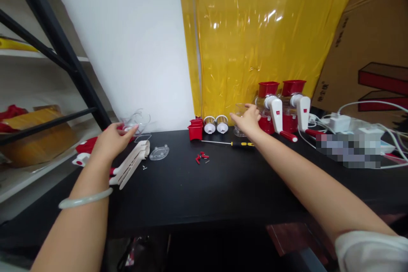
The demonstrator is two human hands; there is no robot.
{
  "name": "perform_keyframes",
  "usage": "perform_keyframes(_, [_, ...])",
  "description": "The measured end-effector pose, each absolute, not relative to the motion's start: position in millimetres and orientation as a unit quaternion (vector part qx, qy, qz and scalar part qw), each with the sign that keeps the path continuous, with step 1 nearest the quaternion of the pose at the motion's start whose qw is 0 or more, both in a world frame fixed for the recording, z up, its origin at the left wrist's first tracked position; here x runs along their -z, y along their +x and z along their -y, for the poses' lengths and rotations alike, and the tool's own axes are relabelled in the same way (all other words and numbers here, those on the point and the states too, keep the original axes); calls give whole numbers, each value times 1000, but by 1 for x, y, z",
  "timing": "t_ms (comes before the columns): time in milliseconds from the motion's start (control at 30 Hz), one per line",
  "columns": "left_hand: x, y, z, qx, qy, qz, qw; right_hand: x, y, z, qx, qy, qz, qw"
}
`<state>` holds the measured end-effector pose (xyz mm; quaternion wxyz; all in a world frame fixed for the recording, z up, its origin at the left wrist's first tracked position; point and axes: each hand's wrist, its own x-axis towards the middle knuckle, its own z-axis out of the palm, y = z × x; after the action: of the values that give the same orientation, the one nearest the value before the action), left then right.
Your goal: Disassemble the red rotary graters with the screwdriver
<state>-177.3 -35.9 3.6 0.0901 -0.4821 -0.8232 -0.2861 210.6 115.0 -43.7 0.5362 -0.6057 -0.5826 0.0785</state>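
Observation:
At the left, my left hand [116,141] is closed at the edge of a clear plastic housing [143,120]; my wrist and fingers hide part of it. My right hand [247,120] reaches to the back of the table, its fingers curled round another clear plastic housing [238,131], which it partly covers. White crank-arm pieces [132,163] lie beside my left wrist, with a clear oval cover [159,152] to their right. Below my right hand lies a screwdriver [237,144] with a yellow and black handle. Two drum graters [209,124] stand left of that hand.
Two assembled rotary graters [269,108] with red hoppers stand at the back right. Stacked red hoppers [195,129] and small red pieces [202,157] are mid-table. White cables and chargers [339,122] lie right. A black metal shelf frame [60,46] rises on the left.

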Motion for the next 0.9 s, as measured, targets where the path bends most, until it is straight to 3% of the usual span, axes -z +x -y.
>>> perform_keyframes(67, [-13,-154,37,327,-498,796,107,47,223,-135,-51,-595,590,544])
perform_keyframes(133, [-17,-124,36,354,-558,749,53,58,234,-150,-43,-606,606,514])
perform_keyframes(300, [-7,-56,21,301,-703,644,-26,87,251,-160,-132,-652,622,413])
perform_keyframes(433, [6,-32,3,288,-734,613,-42,90,259,-157,-111,-661,633,387])
perform_keyframes(633, [36,-29,-5,318,-759,565,-54,82,269,-153,-76,-613,616,489])
perform_keyframes(800, [60,-15,9,227,-861,454,-38,69,266,-146,-81,-494,595,629])
perform_keyframes(900, [66,-3,14,198,-874,442,-46,62,258,-134,-121,-413,607,668])
